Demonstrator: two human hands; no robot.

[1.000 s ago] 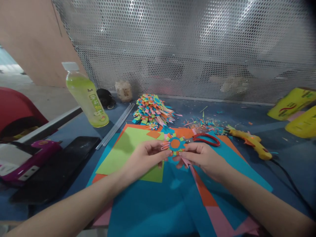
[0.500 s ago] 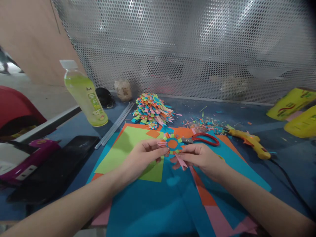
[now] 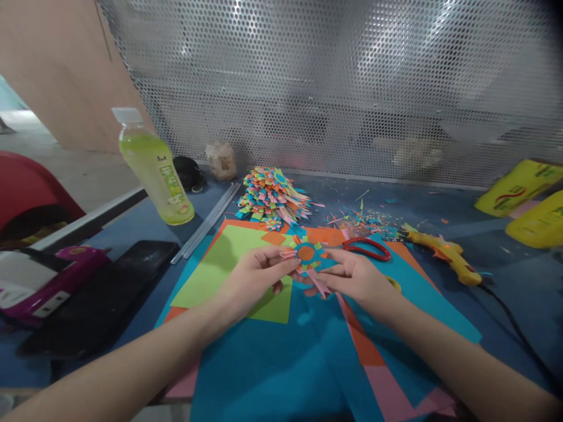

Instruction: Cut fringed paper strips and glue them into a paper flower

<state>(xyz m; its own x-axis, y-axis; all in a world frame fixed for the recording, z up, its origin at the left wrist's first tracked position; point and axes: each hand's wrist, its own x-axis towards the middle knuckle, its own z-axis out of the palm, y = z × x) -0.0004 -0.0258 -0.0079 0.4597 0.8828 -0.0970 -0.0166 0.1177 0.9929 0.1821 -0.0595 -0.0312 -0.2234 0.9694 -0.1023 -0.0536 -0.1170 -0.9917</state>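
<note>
Between my two hands is a small paper rosette [image 3: 307,252] with an orange centre, a blue ring and a fringe of coloured loops; a pink ribbon tail [image 3: 320,283] hangs at its lower right. My left hand [image 3: 264,266] pinches its left edge between thumb and fingers. My right hand [image 3: 352,274] is closed at the right side, fingers at the rosette's edge and the pink tail. Below lie sheets of blue paper [image 3: 264,363] and green paper [image 3: 211,269]. Red-handled scissors [image 3: 367,249] rest just behind my right hand, their blades mostly hidden.
A heap of finished rosettes [image 3: 272,196] stands at the back beside paper scraps [image 3: 369,223]. A yellow glue gun [image 3: 444,252] with a cord lies right, yellow packs [image 3: 519,187] beyond. Left are glue sticks [image 3: 206,223], a drink bottle [image 3: 153,170], a phone [image 3: 97,299] and a purple-white power strip [image 3: 48,281].
The rosette has shifted very slightly, and the pink tail now lies higher across its lower edge. My right fingers have moved a little left, and the scissors' blades are now more covered.
</note>
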